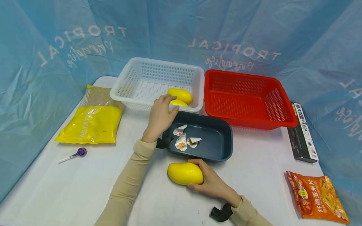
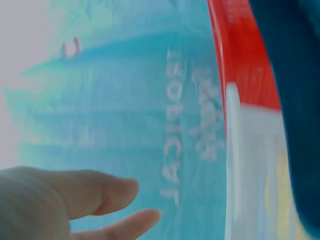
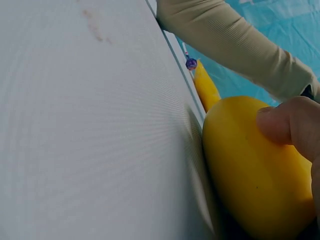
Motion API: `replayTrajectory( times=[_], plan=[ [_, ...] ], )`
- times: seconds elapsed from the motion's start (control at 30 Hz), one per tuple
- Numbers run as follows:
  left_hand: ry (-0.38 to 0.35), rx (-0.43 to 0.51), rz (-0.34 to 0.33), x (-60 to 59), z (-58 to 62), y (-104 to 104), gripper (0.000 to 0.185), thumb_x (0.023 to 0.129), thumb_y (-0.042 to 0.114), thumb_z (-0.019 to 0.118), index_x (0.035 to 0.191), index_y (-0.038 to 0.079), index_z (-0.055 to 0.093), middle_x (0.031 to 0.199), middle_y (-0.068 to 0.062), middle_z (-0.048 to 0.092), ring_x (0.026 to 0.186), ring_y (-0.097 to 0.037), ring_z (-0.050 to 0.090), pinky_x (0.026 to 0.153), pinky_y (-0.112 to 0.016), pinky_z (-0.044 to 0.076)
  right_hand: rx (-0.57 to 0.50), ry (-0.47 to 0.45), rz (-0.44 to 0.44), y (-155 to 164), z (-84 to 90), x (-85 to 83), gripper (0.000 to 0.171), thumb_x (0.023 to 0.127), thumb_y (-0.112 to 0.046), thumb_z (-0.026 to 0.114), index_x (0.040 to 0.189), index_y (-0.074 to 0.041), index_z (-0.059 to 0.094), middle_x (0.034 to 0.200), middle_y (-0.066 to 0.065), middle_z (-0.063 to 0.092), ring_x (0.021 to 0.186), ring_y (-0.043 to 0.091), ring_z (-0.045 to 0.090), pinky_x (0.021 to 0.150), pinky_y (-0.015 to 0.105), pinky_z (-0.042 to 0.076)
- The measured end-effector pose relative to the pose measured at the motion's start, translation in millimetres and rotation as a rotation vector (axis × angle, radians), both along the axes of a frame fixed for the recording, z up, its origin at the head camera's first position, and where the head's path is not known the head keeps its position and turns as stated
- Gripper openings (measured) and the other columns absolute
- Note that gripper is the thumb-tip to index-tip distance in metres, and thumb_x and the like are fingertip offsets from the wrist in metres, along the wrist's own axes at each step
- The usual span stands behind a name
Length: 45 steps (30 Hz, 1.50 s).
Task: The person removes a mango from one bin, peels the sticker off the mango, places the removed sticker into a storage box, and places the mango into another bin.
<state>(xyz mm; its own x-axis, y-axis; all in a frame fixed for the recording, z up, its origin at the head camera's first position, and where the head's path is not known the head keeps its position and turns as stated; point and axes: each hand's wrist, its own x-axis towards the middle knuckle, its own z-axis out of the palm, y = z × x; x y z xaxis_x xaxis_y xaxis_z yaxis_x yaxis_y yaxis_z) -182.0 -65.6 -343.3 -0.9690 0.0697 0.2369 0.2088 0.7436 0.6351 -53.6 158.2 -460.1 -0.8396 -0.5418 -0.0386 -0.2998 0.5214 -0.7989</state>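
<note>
My right hand (image 1: 212, 182) grips a yellow mango (image 1: 185, 173) just in front of the dark blue tray. In the right wrist view the thumb (image 3: 280, 122) presses on the side of the mango (image 3: 255, 170), which is at the white table surface. My left hand (image 1: 161, 117) hovers over the near rim of the white basket (image 1: 133, 102), its fingers loosely bent toward two more mangoes (image 1: 181, 94) inside. Nothing shows between the thumb and finger of the left hand (image 2: 75, 200) in the left wrist view.
The dark blue tray (image 1: 216, 144) holds several small torn wrappers (image 1: 181, 142). A red basket (image 1: 234, 108) stands beside the white one. At left lie a yellow pasta bag (image 1: 96, 122) and a purple lollipop (image 1: 82, 152); at right, a black pasta box (image 1: 302, 135) and an orange snack bag (image 1: 318, 197).
</note>
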Motion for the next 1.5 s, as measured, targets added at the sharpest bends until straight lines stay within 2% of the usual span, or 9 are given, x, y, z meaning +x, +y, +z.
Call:
replayTrajectory(
  times=[0.23, 0.37, 0.47, 0.6, 0.7, 0.93, 1.13, 1.27, 1.5],
  plan=[
    [0.082, 0.140, 0.214, -12.3, -2.1, -33.9, 0.044, 0.096, 0.021, 0.055, 0.136, 0.004, 0.053, 0.145, -0.020, 0.044, 0.132, -0.042, 0.038, 0.106, -0.056, 0.033, -0.009, 0.010, 0.008, -0.5, 0.6, 0.1, 0.072, 0.078, -0.032, 0.079, 0.138, -0.025, 0.040, 0.136, -0.001, 0.053, 0.110, 0.015, 0.054, 0.096, 0.039, 0.048],
    [0.140, 0.199, 0.336, -19.2, -7.9, -52.0, 0.045, 0.096, 0.019, 0.055, 0.137, 0.001, 0.051, 0.145, -0.021, 0.043, 0.135, -0.041, 0.034, 0.111, -0.052, 0.029, -0.016, 0.022, 0.018, -0.7, 0.9, 0.0, 0.072, 0.078, -0.031, 0.079, 0.138, -0.024, 0.041, 0.136, -0.001, 0.053, 0.110, 0.014, 0.054, 0.097, 0.038, 0.048],
    [0.166, 0.229, 0.435, -25.5, -15.0, -66.6, 0.048, 0.095, 0.019, 0.056, 0.138, 0.000, 0.048, 0.146, -0.022, 0.040, 0.139, -0.040, 0.027, 0.117, -0.048, 0.021, -0.021, 0.031, 0.023, -0.5, 1.2, 0.2, 0.071, 0.078, -0.031, 0.079, 0.138, -0.024, 0.041, 0.136, -0.001, 0.054, 0.110, 0.014, 0.054, 0.096, 0.037, 0.048],
    [0.155, 0.239, 0.558, -33.0, -25.8, -85.8, 0.056, 0.095, 0.022, 0.057, 0.143, 0.000, 0.039, 0.151, -0.021, 0.034, 0.144, -0.039, 0.019, 0.122, -0.046, 0.011, -0.021, 0.038, 0.029, 0.4, 2.7, 0.2, 0.071, 0.078, -0.031, 0.079, 0.139, -0.024, 0.042, 0.135, -0.003, 0.054, 0.110, 0.014, 0.055, 0.096, 0.037, 0.048],
    [0.119, 0.244, 0.615, -35.8, -31.9, -97.2, 0.064, 0.095, 0.028, 0.056, 0.148, 0.002, 0.031, 0.156, -0.018, 0.028, 0.147, -0.037, 0.015, 0.122, -0.047, 0.009, -0.015, 0.033, 0.037, 1.0, 4.5, 0.4, 0.072, 0.078, -0.030, 0.080, 0.139, -0.024, 0.043, 0.135, -0.006, 0.054, 0.110, 0.012, 0.055, 0.097, 0.036, 0.048],
    [0.043, 0.247, 0.648, -39.3, -40.6, -112.9, 0.075, 0.096, 0.035, 0.054, 0.154, 0.005, 0.018, 0.162, -0.014, 0.014, 0.150, -0.037, 0.006, 0.123, -0.048, 0.004, -0.045, 0.049, 0.089, -0.9, 10.5, 0.9, 0.071, 0.079, -0.029, 0.079, 0.140, -0.026, 0.043, 0.135, -0.008, 0.053, 0.110, 0.011, 0.055, 0.098, 0.032, 0.047],
    [0.007, 0.234, 0.620, -42.3, -49.0, -117.8, 0.079, 0.097, 0.038, 0.051, 0.155, 0.005, 0.010, 0.164, -0.013, 0.006, 0.150, -0.040, 0.003, 0.123, -0.048, 0.002, -0.079, 0.045, 0.128, -3.1, 15.2, 2.7, 0.069, 0.080, -0.028, 0.078, 0.139, -0.030, 0.043, 0.136, -0.007, 0.053, 0.112, 0.013, 0.054, 0.101, 0.033, 0.046],
    [-0.006, 0.225, 0.599, -44.1, -52.5, -119.9, 0.081, 0.097, 0.040, 0.049, 0.156, 0.004, 0.006, 0.164, -0.014, 0.001, 0.150, -0.039, 0.001, 0.124, -0.046, 0.001, -0.092, 0.044, 0.153, -4.2, 19.2, 1.9, 0.068, 0.081, -0.028, 0.077, 0.140, -0.027, 0.044, 0.137, -0.006, 0.053, 0.114, 0.014, 0.054, 0.102, 0.035, 0.046],
    [-0.016, 0.204, 0.569, -45.8, -54.9, -121.1, 0.082, 0.098, 0.042, 0.047, 0.155, 0.002, 0.003, 0.164, -0.016, -0.002, 0.151, -0.039, -0.003, 0.124, -0.045, 0.001, -0.155, 0.032, 0.199, -5.7, 37.0, -4.8, 0.067, 0.082, -0.025, 0.077, 0.141, -0.026, 0.044, 0.138, -0.003, 0.053, 0.116, 0.014, 0.053, 0.104, 0.033, 0.044]
  ],
)
